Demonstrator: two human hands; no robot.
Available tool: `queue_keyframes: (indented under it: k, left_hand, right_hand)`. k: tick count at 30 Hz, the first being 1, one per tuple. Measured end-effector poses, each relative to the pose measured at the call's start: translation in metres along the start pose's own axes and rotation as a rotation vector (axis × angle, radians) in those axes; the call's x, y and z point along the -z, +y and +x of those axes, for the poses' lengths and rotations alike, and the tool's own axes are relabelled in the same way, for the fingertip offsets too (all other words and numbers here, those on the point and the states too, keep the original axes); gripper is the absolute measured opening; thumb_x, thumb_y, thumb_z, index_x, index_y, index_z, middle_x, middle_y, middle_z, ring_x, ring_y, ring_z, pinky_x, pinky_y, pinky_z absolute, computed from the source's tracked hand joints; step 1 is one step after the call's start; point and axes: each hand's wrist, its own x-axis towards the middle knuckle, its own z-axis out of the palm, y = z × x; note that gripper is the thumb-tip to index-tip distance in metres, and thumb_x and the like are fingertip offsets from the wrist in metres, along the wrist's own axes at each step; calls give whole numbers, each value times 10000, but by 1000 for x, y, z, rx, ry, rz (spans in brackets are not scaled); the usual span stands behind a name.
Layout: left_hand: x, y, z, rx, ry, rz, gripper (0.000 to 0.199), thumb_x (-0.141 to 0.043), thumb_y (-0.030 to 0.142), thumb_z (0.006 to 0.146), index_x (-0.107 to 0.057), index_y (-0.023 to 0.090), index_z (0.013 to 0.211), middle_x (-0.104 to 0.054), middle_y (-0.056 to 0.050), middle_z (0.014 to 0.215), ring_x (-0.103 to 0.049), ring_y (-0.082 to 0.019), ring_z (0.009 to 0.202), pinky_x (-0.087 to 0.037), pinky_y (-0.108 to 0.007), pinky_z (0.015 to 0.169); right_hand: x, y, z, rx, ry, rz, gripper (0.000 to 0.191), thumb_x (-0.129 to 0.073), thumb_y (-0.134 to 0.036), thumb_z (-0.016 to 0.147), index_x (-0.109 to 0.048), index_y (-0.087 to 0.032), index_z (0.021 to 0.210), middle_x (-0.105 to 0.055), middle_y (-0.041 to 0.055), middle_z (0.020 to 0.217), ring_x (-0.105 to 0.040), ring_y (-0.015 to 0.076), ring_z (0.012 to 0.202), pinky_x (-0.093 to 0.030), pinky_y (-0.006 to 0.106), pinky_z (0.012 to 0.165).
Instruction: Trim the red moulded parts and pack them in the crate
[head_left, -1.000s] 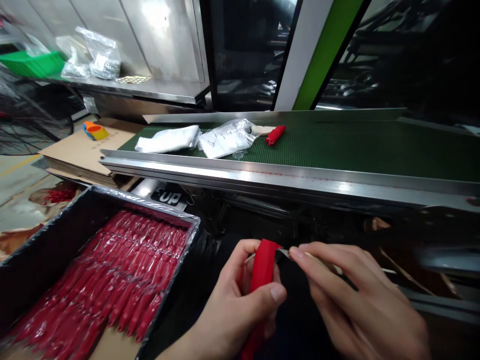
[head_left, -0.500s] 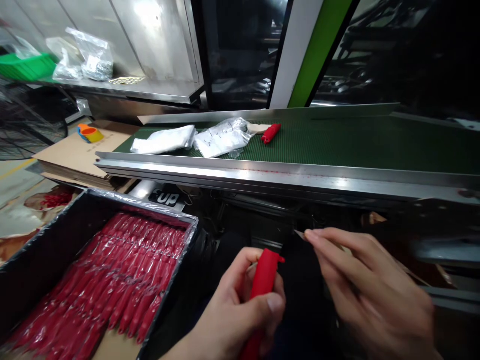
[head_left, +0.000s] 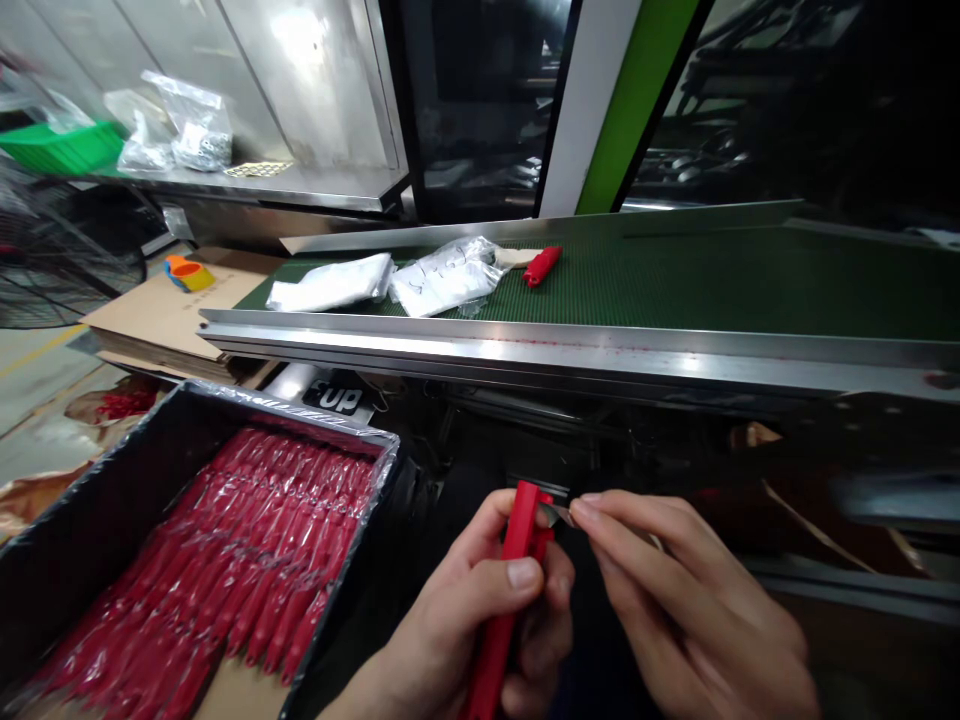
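Near left, black-lined box [head_left: 97, 450] of wrapped red handles [head_left: 225, 560]. Left hand [head_left: 480, 600] clamps a red plastic handle [head_left: 504, 590], long axis running near-far, slightly tilted. Small metal blade [head_left: 556, 514] sits just at its far end, pinched by right hand [head_left: 675, 590]; hands together.

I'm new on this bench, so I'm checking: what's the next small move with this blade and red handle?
Probably ease the blade into the top end of the red handle: the right hand pinches the blade right beside that end, while the left hand grips the handle steady.
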Motion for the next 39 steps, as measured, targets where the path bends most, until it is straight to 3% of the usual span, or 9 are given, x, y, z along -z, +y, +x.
queue_keyframes:
  k: [7, 13, 15, 17, 21, 39]
  left_hand:
    - [3, -5, 2, -8, -53, -36, 206, -501, 220, 919, -513, 238, 1124, -529, -16, 882, -458, -32, 523, -406, -86, 386]
    - [-2, -11, 1, -1, -95, -4, 216, -520, 284, 904, -507, 191, 1099, -585, -50, 796, -488, -43, 479, -392, -102, 420]
    - [-3, -12, 2, 13, -48, 5, 209, -440, 318, 935, -495, 182, 1084, -616, -67, 765, -514, -63, 464, -399, -114, 412]
    - [-5, -13, 2, 26, 36, 9, 211, -376, 325, 954, -488, 180, 1060, -631, -75, 756, -529, -78, 460, -397, -118, 390]
    - [-8, -14, 3, 30, 73, 4, 198, -367, 332, 958, -474, 185, 1038, -639, -72, 758, -534, -83, 458, -394, -116, 370]
    - [-12, -19, 7, 39, 82, -28, 171, -394, 313, 950, -479, 185, 1024, -644, -65, 746, -530, -79, 440, -375, -113, 362]
  right_hand:
    - [0, 6, -2, 23, 0, -51, 422, -565, 55, 829, -643, -139, 1195, -606, 94, 1140, -577, 170, 1047, -495, 323, 843]
    - [6, 11, 2, -53, 106, -110, 410, -601, 47, 808, -657, -145, 1166, -632, 85, 1105, -615, 161, 984, -503, 306, 818]
    - [10, 9, 2, -72, 93, -112, 382, -592, 27, 826, -660, -174, 1143, -632, 66, 1084, -615, 152, 974, -501, 300, 821]
    - [13, 8, 1, -13, 24, -128, 373, -572, 11, 842, -651, -188, 1147, -622, 61, 1078, -602, 151, 979, -496, 300, 817]
    - [14, 12, -4, 107, -63, -144, 383, -566, 5, 837, -643, -179, 1163, -607, 76, 1088, -579, 171, 985, -498, 318, 788]
    - [11, 23, -12, 127, -15, -161, 402, -601, -11, 827, -639, -179, 1191, -624, 86, 1062, -597, 198, 970, -500, 360, 776]
